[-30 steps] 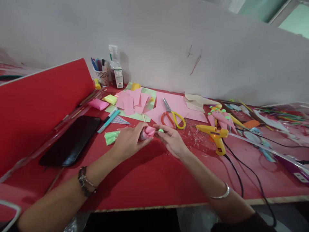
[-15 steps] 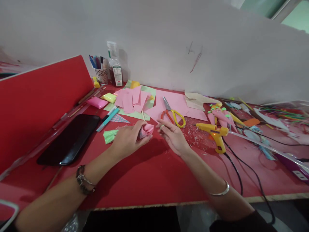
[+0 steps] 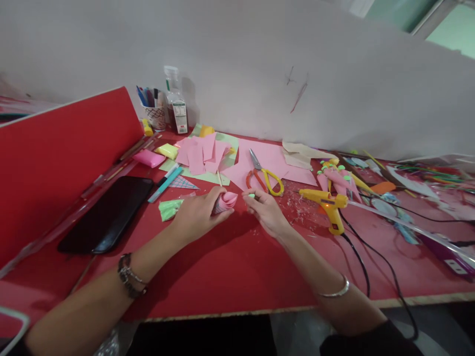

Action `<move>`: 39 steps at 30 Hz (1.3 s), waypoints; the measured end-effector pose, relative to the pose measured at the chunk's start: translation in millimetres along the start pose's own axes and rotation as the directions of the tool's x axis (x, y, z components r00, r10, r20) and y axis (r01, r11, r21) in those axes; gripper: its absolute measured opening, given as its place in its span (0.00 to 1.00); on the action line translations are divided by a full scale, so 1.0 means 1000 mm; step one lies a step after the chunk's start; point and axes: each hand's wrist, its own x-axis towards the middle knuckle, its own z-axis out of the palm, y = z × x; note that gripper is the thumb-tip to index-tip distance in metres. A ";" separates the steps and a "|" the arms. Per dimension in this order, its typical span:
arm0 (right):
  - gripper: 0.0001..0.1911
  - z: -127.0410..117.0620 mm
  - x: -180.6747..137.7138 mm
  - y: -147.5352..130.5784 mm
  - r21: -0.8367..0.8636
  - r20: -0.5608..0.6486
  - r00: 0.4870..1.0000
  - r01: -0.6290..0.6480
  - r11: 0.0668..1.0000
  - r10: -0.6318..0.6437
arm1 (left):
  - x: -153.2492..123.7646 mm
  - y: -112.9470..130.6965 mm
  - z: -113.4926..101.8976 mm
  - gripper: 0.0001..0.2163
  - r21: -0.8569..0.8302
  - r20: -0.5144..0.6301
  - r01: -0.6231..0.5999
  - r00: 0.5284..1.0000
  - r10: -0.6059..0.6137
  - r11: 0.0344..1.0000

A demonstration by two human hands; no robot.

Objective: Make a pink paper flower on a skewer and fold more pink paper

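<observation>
My left hand [image 3: 198, 212] is wrapped round a rolled pink paper cone [image 3: 227, 200], whose layered open end faces right. A thin stick shows just above my fingers. Close by on the right, my right hand [image 3: 267, 211] pinches a small light-green lump of clay [image 3: 252, 196] between thumb and fingers. A gap separates it from the paper roll. Beside my left wrist lies a crumpled green clay packet [image 3: 169, 209]. Scissors [image 3: 264, 172] with one red and one yellow handle rest just beyond my right hand.
Pink paper strips [image 3: 196, 154] lie behind my hands. A yellow glue gun [image 3: 328, 205] with a trailing cord is at right, near finished pink cones [image 3: 339, 178] with green tips. A black phone [image 3: 107, 212] lies left; a bottle [image 3: 178, 111] and pen cup [image 3: 155, 116] stand behind.
The fingers of my right hand have closed more on the green clay, and the lump now shows at their tips. My left hand stays round the paper roll. The view has shifted slightly.
</observation>
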 end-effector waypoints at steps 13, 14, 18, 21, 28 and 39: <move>0.12 0.001 -0.002 0.002 -0.081 0.051 0.999 0.015 0.997 -0.011 | 0.001 0.001 -0.001 0.17 -0.005 0.006 -0.013 1.000 0.013 1.000; 0.13 0.001 -0.003 0.002 -0.109 0.034 0.999 0.017 0.994 -0.013 | 0.000 0.001 -0.001 0.17 -0.003 0.005 -0.014 1.000 0.014 1.000; 0.08 0.001 -0.001 0.005 -0.138 0.025 0.999 0.038 0.990 -0.035 | -0.001 0.001 -0.001 0.17 -0.010 0.007 -0.022 1.000 0.022 1.000; 0.08 0.001 0.000 0.006 -0.050 0.009 1.000 0.018 0.999 -0.017 | -0.001 0.001 -0.001 0.18 -0.013 0.014 -0.027 1.000 0.027 1.000; 0.14 0.006 -0.003 0.000 0.159 0.035 0.999 -0.038 0.986 0.033 | -0.001 0.002 -0.001 0.18 0.017 0.030 -0.021 0.999 0.020 1.000; 0.14 0.002 -0.002 0.003 0.131 -0.040 0.999 -0.002 0.991 0.008 | 0.000 0.002 -0.003 0.18 0.000 0.056 -0.018 0.998 0.018 1.000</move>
